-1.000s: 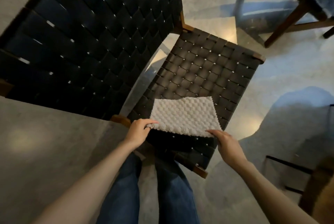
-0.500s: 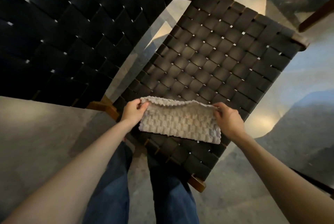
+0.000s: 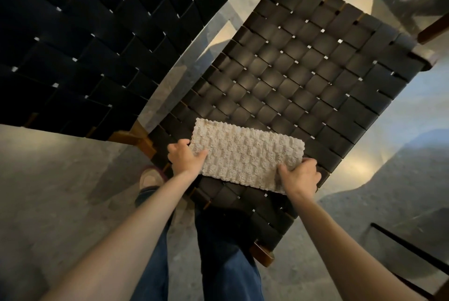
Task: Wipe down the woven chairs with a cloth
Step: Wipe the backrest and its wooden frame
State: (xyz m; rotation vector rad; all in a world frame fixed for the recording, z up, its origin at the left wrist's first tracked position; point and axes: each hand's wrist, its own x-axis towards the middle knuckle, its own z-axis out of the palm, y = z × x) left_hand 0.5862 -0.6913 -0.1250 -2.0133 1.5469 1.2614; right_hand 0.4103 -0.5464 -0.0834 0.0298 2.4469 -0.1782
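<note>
Cloth (image 3: 245, 157) lies flat, and looks folded, on the near end of the seat (image 3: 303, 69), just beyond our knees. We hold it at both ends. Our left hand (image 3: 185, 158) grips its left edge, fingers curled onto the top face. Our right hand (image 3: 300, 176) grips the near right corner, fingers curled over it.

We judge this to be the start of the seat wipe: the cloth is laid down and the stroke is not yet made. Next we should press it flat and push it along the straps toward the far rail, keeping pressure even so the pile does not snag in the weave's gaps.

Beyond, the backrest (image 3: 85, 33) to the left waits its turn. At the far right a wooden leg (image 3: 435, 28) suggests another chair.
</note>
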